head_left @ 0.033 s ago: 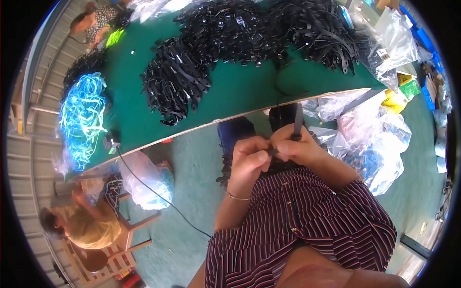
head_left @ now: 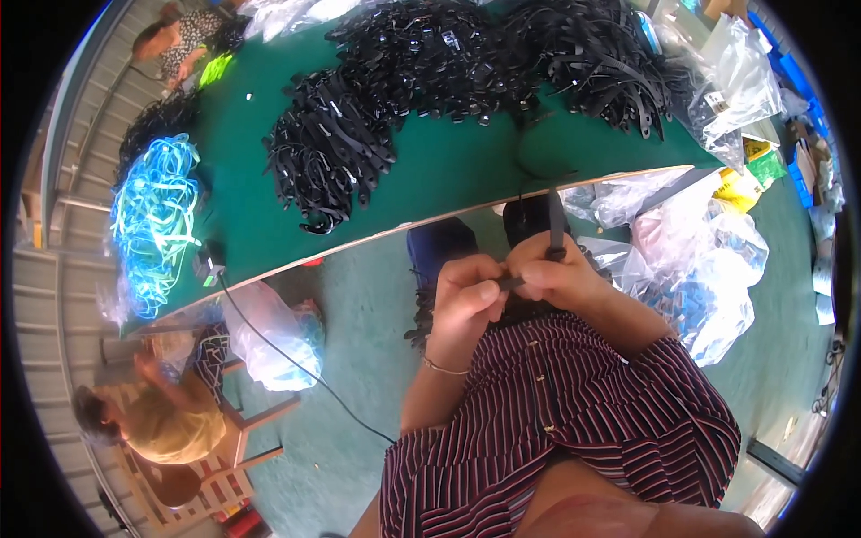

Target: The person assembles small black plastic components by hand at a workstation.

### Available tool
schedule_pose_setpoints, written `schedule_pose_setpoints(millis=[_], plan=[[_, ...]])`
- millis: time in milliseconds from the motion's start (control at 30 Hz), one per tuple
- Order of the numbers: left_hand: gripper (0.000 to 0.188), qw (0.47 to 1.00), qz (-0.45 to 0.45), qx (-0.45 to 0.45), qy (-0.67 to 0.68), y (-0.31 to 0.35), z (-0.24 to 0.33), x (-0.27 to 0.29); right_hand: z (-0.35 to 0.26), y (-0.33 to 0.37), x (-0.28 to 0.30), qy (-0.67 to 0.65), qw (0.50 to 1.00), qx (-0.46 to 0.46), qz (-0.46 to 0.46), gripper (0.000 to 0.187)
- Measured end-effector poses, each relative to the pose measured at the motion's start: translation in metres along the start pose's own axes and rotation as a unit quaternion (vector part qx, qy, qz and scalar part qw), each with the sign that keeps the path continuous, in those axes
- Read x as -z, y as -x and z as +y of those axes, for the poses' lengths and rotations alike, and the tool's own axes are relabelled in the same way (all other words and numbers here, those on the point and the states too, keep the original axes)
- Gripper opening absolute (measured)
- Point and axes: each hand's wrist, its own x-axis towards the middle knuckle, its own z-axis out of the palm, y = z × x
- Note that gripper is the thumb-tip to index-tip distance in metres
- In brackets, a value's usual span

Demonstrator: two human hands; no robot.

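Above my lap, close to the table's near edge, my two hands meet fingertip to fingertip. My left hand (head_left: 468, 291) is closed in a pinch on a small dark end piece of a black strap (head_left: 557, 224). The fingers of my right hand (head_left: 556, 276) are wrapped round the same strap, whose flat length sticks up past the knuckles. The fingers partly hide the spot where the hands meet. More black straps (head_left: 420, 309) lie across my lap, mostly covered by my hands and forearms.
On the green table (head_left: 448, 170) lie heaps of black straps (head_left: 332, 148) and a pile of bright blue cords (head_left: 160, 220). Clear plastic bags (head_left: 700, 269) rest on the floor at right. A cable (head_left: 305, 363) runs off the table. Two people sit at left.
Both hands stay almost in place. The small dark piece between the fingertips shows slightly more, and the strap's upright end has shifted a little.
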Motion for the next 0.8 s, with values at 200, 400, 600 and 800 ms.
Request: schedule_pose_setpoints(millis=[200,400,600,800], plan=[[0.04,0.998,0.034,0.021,-0.051,0.0,0.007,-0.002,0.001,-0.003,0.007,-0.046,0.998,-0.029,-0.008,0.021],[0.047,0.988,0.091,0.023,-0.124,0.0,0.023,-0.018,-0.013,-0.018,0.004,0.234,0.964,0.128,0.015,0.026],[0.019,0.979,0.07,0.048,-0.184,0.005,0.031,-0.013,-0.011,-0.024,0.008,0.366,0.903,0.223,-0.016,0.032],[0.02,0.993,0.039,0.006,-0.109,0.007,0.024,-0.005,-0.01,-0.023,0.003,0.306,0.932,0.193,0.002,0.03]])
